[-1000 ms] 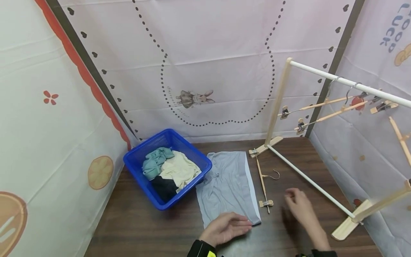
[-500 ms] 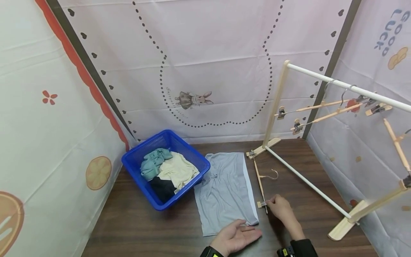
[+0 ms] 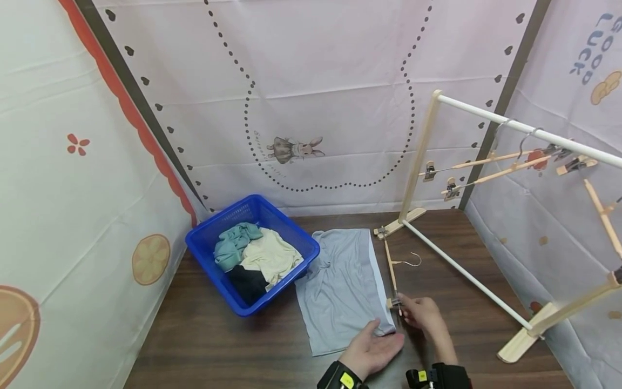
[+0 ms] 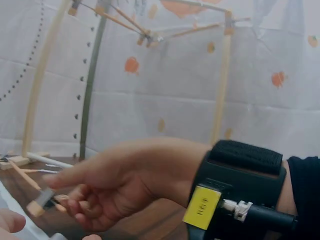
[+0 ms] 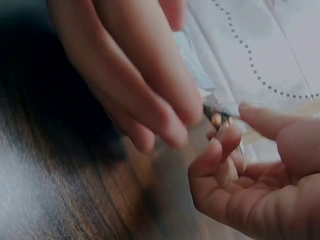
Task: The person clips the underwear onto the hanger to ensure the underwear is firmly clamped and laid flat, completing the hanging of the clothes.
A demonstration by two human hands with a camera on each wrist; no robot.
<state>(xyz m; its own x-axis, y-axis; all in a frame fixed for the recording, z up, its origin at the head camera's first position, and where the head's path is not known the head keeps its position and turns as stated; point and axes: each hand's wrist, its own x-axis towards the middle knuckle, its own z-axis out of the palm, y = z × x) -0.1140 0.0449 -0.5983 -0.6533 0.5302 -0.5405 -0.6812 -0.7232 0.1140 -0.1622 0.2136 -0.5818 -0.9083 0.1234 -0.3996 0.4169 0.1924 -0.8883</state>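
Note:
A wooden clip hanger (image 3: 391, 270) with a wire hook lies lengthwise on the table, right of a flat light grey-blue garment (image 3: 337, 294). My right hand (image 3: 426, 317) pinches the hanger's near end by its clip (image 3: 392, 303). In the left wrist view that clip (image 4: 40, 201) shows in front of the right hand's fingers. My left hand (image 3: 371, 348) lies palm up with relaxed fingers, its thumb overlapping the garment's near right corner. The left hand's fingers (image 5: 145, 75) hang close to the pinching right hand (image 5: 260, 185) in the right wrist view.
A blue basket (image 3: 284, 227) holds teal (image 3: 235, 246), cream (image 3: 272, 256) and black cloth (image 3: 249, 285), left of the garment. On the right stands a wooden rack with a white top rod (image 3: 486, 114) and low crossbar (image 3: 466, 273). Several clip hangers (image 3: 510, 168) hang from it.
My right hand has moved left onto the hanger's near clip and taken hold, and that end has shifted slightly left. My left hand has slid right and turned its palm up.

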